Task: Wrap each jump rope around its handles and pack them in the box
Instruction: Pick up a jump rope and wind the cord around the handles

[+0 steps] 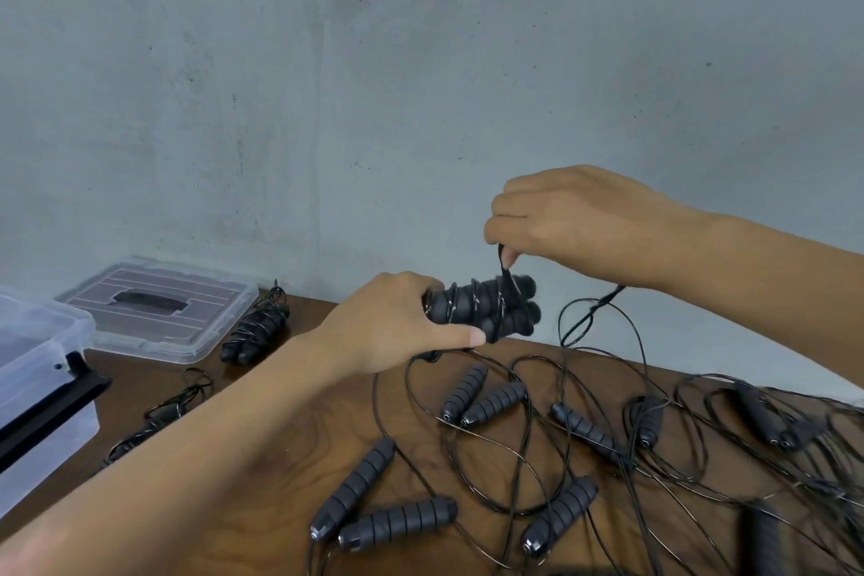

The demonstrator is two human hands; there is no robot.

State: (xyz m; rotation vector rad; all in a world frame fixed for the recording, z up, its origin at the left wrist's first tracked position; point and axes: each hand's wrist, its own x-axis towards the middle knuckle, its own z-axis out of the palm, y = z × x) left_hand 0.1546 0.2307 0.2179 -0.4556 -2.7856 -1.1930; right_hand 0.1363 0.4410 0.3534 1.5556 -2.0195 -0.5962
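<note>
Rope in hand: paired handles, partly wound, held above counter at centre.
L hand: curled round handle pair.
R hand: at 1 o'clock of pair, pinching cord taut.
Risk: cord trails into loose tangle at 4 o'clock; likely to snag or drag others; coils may slip if tension drops.
Count: approx. 9 loose handles visible, far-right ones blurred; 2 wound bundles, clearest one at 9 o'clock.
Box: 1, clear, far left; lid flat beside it.

Paired black ribbed handles half-wrapped in cord, clear box at left edge
</note>
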